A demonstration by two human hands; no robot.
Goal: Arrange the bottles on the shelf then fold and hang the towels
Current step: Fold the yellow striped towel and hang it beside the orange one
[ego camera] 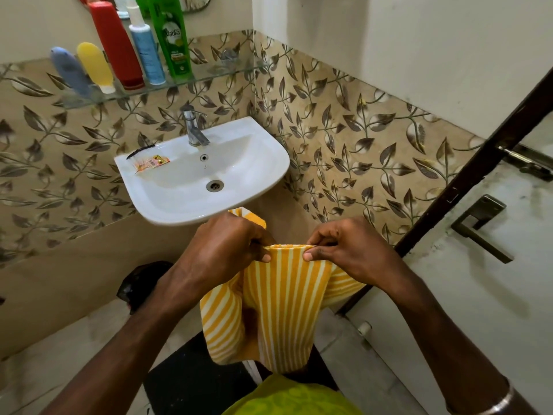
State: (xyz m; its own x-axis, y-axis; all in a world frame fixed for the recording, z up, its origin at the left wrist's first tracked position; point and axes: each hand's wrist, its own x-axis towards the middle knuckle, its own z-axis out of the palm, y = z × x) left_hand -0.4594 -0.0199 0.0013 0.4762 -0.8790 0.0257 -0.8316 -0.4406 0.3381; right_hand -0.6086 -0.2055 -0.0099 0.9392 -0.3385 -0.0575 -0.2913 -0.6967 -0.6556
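Observation:
A yellow-and-white striped towel [281,307] hangs in front of me, below the sink. My left hand [221,247] and my right hand [344,250] pinch its top edge close together, so the cloth droops between and below them. On the glass shelf [209,74] above the sink stand a green bottle [170,37], a blue-and-white bottle [146,49], a red bottle [116,43], a yellow tube [95,65] and a grey-blue tube [70,70], all in a row at its left half.
A white sink [254,175] with a chrome tap [193,127] hangs on the leaf-patterned tiled wall; small sachets [151,161] lie on its left rim. A door with a handle [478,226] stands at right. A black bag [140,283] and dark mat [185,378] lie on the floor.

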